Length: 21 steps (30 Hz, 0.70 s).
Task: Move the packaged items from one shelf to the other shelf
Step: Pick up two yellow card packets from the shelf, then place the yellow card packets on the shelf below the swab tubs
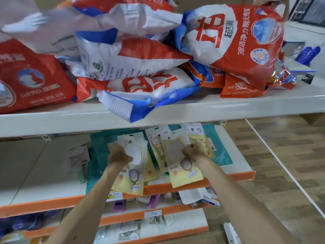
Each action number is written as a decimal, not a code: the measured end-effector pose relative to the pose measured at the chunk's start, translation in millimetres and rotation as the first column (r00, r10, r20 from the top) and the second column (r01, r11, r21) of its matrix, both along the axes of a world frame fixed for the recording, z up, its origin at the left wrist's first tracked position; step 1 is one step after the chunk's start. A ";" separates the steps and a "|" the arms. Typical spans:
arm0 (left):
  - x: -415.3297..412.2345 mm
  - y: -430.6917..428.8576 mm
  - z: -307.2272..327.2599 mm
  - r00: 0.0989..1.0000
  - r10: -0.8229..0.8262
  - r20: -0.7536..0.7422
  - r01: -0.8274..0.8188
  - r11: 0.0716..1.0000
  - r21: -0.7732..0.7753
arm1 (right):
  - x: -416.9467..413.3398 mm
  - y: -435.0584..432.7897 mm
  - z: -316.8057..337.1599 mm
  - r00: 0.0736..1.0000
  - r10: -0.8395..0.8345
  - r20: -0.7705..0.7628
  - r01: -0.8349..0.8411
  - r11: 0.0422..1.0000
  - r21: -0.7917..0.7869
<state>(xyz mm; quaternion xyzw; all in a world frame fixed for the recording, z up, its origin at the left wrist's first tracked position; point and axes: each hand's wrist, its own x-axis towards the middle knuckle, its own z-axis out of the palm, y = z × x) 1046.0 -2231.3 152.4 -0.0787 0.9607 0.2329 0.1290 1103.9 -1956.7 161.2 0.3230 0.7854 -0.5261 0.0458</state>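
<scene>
On the second shelf lie several flat yellow packets with a clear window. My left hand grips one yellow packet at its left edge, beside its white oval window. My right hand pinches another yellow packet at its right edge, next to a grey oval window. More yellow packets and flat teal packets lie under and behind them. The top shelf carries a heap of red, white and blue bags.
A blue-and-white bag hangs over the top shelf's front edge, right above my hands. Lower orange-edged shelves hold small goods and a price tag. Wooden floor lies to the right of the shelving.
</scene>
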 end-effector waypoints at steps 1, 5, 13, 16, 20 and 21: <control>1.3 -5.7 3.4 1.000 0.007 0.003 -0.007 0.999 0.042 | 3.4 -1.7 6.8 1.000 -0.006 0.000 0.006 1.000 0.005; 4.4 -24.4 26.6 0.997 0.080 0.000 -0.078 0.974 0.213 | 16.0 -6.5 33.4 1.000 -0.024 -0.017 0.024 0.999 0.042; 34.0 -41.3 71.8 0.949 0.297 0.109 -0.292 0.691 0.661 | 41.1 -10.2 83.0 0.995 -0.063 -0.082 0.072 0.990 0.124; 65.7 -54.5 79.4 0.935 0.345 0.078 -0.284 0.601 0.747 | 62.7 -14.6 85.0 0.987 -0.063 -0.146 0.069 0.997 0.040; 116.8 -70.6 91.1 0.938 0.338 0.079 -0.282 0.611 0.740 | 98.8 -23.0 77.5 0.981 -0.068 -0.182 0.062 0.997 -0.036; 130.7 -75.2 94.5 0.938 0.337 0.079 -0.280 0.605 0.745 | 108.1 -28.1 76.7 0.979 -0.062 -0.196 0.053 0.997 -0.048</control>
